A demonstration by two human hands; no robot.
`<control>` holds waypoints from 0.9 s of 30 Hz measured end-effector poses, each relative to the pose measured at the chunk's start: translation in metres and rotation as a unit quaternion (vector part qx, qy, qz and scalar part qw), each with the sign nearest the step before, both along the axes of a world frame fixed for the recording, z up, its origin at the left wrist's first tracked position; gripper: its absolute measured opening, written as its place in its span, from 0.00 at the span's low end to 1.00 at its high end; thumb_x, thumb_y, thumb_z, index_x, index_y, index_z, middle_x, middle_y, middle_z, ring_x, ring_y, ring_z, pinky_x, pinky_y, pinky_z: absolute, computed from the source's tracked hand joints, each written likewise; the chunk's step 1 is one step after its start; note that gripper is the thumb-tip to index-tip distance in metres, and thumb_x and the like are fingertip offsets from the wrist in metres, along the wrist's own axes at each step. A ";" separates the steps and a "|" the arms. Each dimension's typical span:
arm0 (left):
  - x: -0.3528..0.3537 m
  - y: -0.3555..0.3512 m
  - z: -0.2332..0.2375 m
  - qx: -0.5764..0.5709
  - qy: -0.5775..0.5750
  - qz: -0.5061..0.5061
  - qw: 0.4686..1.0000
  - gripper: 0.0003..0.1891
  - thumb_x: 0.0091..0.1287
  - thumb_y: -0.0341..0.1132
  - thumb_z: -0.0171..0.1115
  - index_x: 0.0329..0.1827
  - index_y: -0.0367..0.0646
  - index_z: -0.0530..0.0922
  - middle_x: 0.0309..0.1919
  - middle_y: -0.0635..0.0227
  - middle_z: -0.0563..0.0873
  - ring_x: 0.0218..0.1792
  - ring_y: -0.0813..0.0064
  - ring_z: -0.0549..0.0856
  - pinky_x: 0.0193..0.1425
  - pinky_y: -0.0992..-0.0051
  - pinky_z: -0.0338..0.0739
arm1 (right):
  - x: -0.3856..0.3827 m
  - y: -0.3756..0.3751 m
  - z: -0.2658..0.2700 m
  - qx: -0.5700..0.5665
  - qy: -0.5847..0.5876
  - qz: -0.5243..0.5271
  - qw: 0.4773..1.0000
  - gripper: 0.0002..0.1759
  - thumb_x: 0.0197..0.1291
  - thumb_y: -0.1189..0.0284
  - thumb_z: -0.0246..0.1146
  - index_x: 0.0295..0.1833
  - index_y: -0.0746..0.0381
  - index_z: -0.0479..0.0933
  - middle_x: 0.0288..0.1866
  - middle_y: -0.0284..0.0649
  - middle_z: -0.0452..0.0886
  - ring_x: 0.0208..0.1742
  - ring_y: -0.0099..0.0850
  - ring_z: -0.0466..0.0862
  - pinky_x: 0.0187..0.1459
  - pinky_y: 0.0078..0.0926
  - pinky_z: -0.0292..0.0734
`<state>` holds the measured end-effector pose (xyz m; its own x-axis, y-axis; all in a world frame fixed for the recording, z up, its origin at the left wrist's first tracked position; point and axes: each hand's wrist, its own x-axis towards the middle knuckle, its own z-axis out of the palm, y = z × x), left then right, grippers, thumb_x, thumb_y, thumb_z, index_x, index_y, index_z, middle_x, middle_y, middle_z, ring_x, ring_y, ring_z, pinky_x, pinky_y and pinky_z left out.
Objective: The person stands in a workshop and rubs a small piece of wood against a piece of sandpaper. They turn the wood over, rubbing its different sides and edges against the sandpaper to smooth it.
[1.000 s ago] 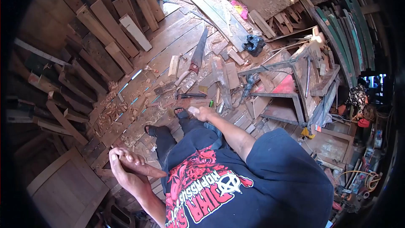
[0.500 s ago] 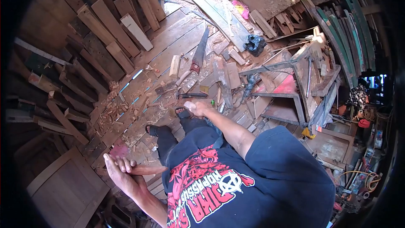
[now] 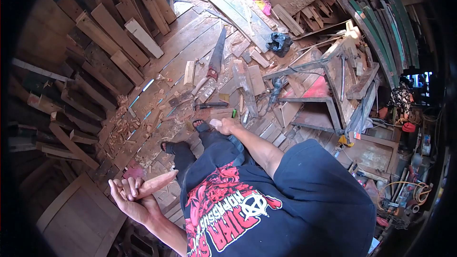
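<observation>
On the left, my left hand (image 3: 135,197) has its fingers curled round one end of a smooth reddish-brown piece of wood (image 3: 159,182), whose narrow tip points right toward my trouser leg. My right hand (image 3: 225,126) is closed in front of my lower body, near my feet. Something pale shows at its fingertips, too small to tell from the thumb. Beyond it on the floor lie a dark hammer-like tool (image 3: 211,105) and a handsaw (image 3: 216,57) with a reddish-brown handle.
Planks (image 3: 143,38) lean along the left wall. Wood scraps and shavings cover much of the floor (image 3: 173,74). A worn wooden frame (image 3: 331,93) stands at right, with a power tool (image 3: 276,90) beside it and a black plastic bag (image 3: 279,44) behind.
My left hand has shifted slightly left and down, and the wood's tip now tilts further upward. The whole view has shifted a little, moving floor objects left.
</observation>
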<state>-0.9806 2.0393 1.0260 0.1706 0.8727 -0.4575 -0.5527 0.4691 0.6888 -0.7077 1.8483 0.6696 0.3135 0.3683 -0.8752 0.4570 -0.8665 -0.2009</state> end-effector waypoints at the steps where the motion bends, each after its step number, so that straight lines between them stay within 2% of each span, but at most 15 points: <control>1: 0.006 -0.001 0.001 -0.010 0.013 0.026 1.000 0.15 0.82 0.41 0.61 0.33 0.51 0.72 0.20 0.80 0.63 0.24 0.85 0.67 0.48 0.73 0.75 | 0.000 0.001 -0.005 0.005 0.000 0.004 1.000 0.35 0.69 0.46 0.63 0.63 0.66 0.84 0.64 0.56 0.86 0.67 0.49 0.85 0.67 0.44 0.80; 3: 0.017 -0.002 0.008 -0.011 0.058 0.076 0.995 0.13 0.80 0.40 0.62 0.34 0.50 0.74 0.21 0.80 0.65 0.24 0.84 0.69 0.49 0.73 0.74 | 0.003 0.008 0.005 -0.013 -0.005 0.004 1.000 0.33 0.65 0.45 0.66 0.62 0.61 0.85 0.63 0.54 0.87 0.64 0.48 0.87 0.64 0.44 0.81; 4: 0.017 -0.003 0.011 -0.026 0.038 0.078 0.996 0.14 0.80 0.40 0.62 0.33 0.51 0.73 0.21 0.81 0.65 0.24 0.84 0.68 0.49 0.72 0.74 | 0.004 0.010 -0.003 0.006 0.009 0.021 1.000 0.32 0.63 0.44 0.68 0.61 0.59 0.85 0.62 0.53 0.87 0.62 0.48 0.87 0.63 0.45 0.81; 6: 0.009 -0.004 0.016 -0.042 0.000 0.096 0.995 0.16 0.80 0.40 0.61 0.30 0.53 0.71 0.19 0.81 0.65 0.24 0.84 0.68 0.50 0.71 0.74 | 0.001 0.007 -0.062 0.059 0.010 0.073 0.995 0.33 0.59 0.43 0.72 0.60 0.56 0.85 0.60 0.52 0.88 0.58 0.48 0.89 0.61 0.46 0.81; 7: 0.006 -0.008 0.017 -0.047 -0.023 0.105 0.993 0.17 0.81 0.41 0.60 0.29 0.53 0.69 0.19 0.81 0.64 0.24 0.83 0.67 0.50 0.71 0.74 | 0.000 0.018 -0.052 0.089 -0.002 0.110 0.990 0.32 0.70 0.44 0.59 0.59 0.60 0.87 0.61 0.52 0.88 0.62 0.50 0.87 0.63 0.48 0.79; 8: 0.000 -0.010 0.018 -0.037 -0.043 0.116 0.992 0.19 0.81 0.42 0.58 0.27 0.54 0.67 0.18 0.81 0.63 0.24 0.83 0.67 0.50 0.70 0.73 | 0.001 0.030 -0.031 0.125 0.041 0.009 0.991 0.33 0.73 0.44 0.57 0.67 0.59 0.82 0.67 0.54 0.84 0.69 0.53 0.82 0.69 0.47 0.76; 9: -0.002 -0.009 0.016 -0.027 -0.065 0.121 0.990 0.21 0.81 0.43 0.56 0.25 0.54 0.65 0.17 0.81 0.62 0.24 0.82 0.66 0.50 0.70 0.73 | -0.004 0.045 -0.005 0.161 0.029 -0.043 0.986 0.37 0.75 0.44 0.55 0.78 0.57 0.72 0.73 0.56 0.79 0.75 0.54 0.77 0.75 0.45 0.70; 10: -0.007 -0.010 0.014 -0.014 -0.094 0.123 0.988 0.22 0.81 0.45 0.54 0.23 0.54 0.63 0.16 0.80 0.61 0.25 0.81 0.67 0.50 0.69 0.73 | -0.007 0.058 0.022 0.221 0.066 -0.047 0.972 0.39 0.77 0.44 0.54 0.83 0.55 0.64 0.78 0.57 0.74 0.80 0.53 0.72 0.79 0.43 0.66; 13: -0.010 -0.012 0.019 -0.021 -0.100 0.177 0.979 0.22 0.79 0.45 0.56 0.23 0.54 0.62 0.16 0.79 0.62 0.25 0.80 0.67 0.50 0.69 0.72 | -0.019 0.106 0.109 0.294 0.179 -0.036 0.938 0.38 0.78 0.45 0.55 0.82 0.57 0.65 0.74 0.54 0.79 0.71 0.48 0.83 0.74 0.43 0.73; 16: -0.022 -0.012 0.015 -0.027 -0.104 0.211 0.972 0.19 0.78 0.44 0.57 0.26 0.52 0.65 0.17 0.79 0.62 0.26 0.79 0.68 0.51 0.69 0.71 | -0.050 0.139 0.091 0.427 0.135 -0.015 0.894 0.33 0.78 0.47 0.57 0.75 0.60 0.74 0.59 0.46 0.89 0.52 0.36 0.91 0.61 0.36 0.80; 19: -0.037 -0.014 0.009 -0.027 -0.126 0.231 0.964 0.18 0.78 0.44 0.58 0.28 0.52 0.66 0.17 0.79 0.63 0.26 0.79 0.68 0.51 0.69 0.72 | -0.064 0.184 0.192 0.298 0.278 0.011 0.913 0.29 0.78 0.48 0.57 0.63 0.63 0.81 0.41 0.34 0.90 0.37 0.23 0.85 0.46 0.28 0.79; 20: -0.040 -0.014 0.009 -0.028 -0.128 0.242 0.961 0.18 0.78 0.44 0.58 0.28 0.52 0.67 0.17 0.79 0.62 0.26 0.79 0.68 0.51 0.69 0.72 | -0.075 0.189 0.194 0.349 0.307 0.013 0.885 0.27 0.78 0.48 0.56 0.55 0.64 0.83 0.32 0.30 0.86 0.32 0.20 0.78 0.36 0.24 0.74; 23: -0.052 -0.017 0.006 -0.026 -0.131 0.277 0.951 0.18 0.78 0.43 0.59 0.28 0.51 0.68 0.16 0.78 0.62 0.26 0.79 0.69 0.51 0.69 0.73 | -0.096 0.204 0.235 0.339 0.418 0.036 0.842 0.29 0.81 0.48 0.56 0.67 0.62 0.77 0.31 0.30 0.81 0.26 0.16 0.70 0.28 0.20 0.65; 24: -0.054 -0.017 0.005 -0.030 -0.125 0.298 0.946 0.18 0.78 0.42 0.59 0.28 0.51 0.68 0.16 0.78 0.62 0.26 0.79 0.70 0.51 0.69 0.73 | -0.103 0.207 0.250 0.296 0.465 0.009 0.834 0.31 0.81 0.47 0.56 0.72 0.61 0.74 0.34 0.30 0.81 0.22 0.14 0.65 0.23 0.18 0.59; 27: -0.062 -0.020 0.003 -0.016 -0.061 0.325 0.944 0.17 0.79 0.39 0.61 0.28 0.51 0.69 0.17 0.79 0.64 0.28 0.79 0.72 0.55 0.68 0.76 | -0.125 0.205 0.275 0.256 0.541 -0.032 0.800 0.33 0.80 0.46 0.57 0.75 0.60 0.71 0.40 0.31 0.81 0.21 0.14 0.64 0.22 0.18 0.58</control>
